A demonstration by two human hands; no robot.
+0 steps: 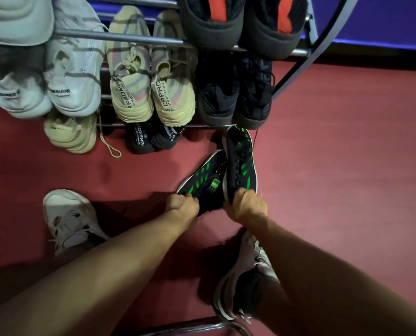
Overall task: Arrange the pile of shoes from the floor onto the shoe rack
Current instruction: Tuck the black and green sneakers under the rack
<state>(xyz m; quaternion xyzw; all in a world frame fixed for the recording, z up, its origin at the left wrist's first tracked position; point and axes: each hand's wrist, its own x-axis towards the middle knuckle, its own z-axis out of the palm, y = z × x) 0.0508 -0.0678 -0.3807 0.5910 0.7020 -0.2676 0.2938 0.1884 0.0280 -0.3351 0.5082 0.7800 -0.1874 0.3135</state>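
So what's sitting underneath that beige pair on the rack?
Below the beige pair, only the heels of a black pair poke out, beside a cream shoe. Their front parts are covered by the shoes above, so what they rest on cannot be seen.

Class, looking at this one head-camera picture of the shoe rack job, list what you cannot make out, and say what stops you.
- Heels of the black-and-green shoes: covered by the left hand and right hand.
- White shoes at the rack's left: cut by the frame edge, heel lettering incomplete.
- Bottom-tier black pair: mostly hidden under the beige pair.
- Shoe on the floor: partly behind the right forearm.
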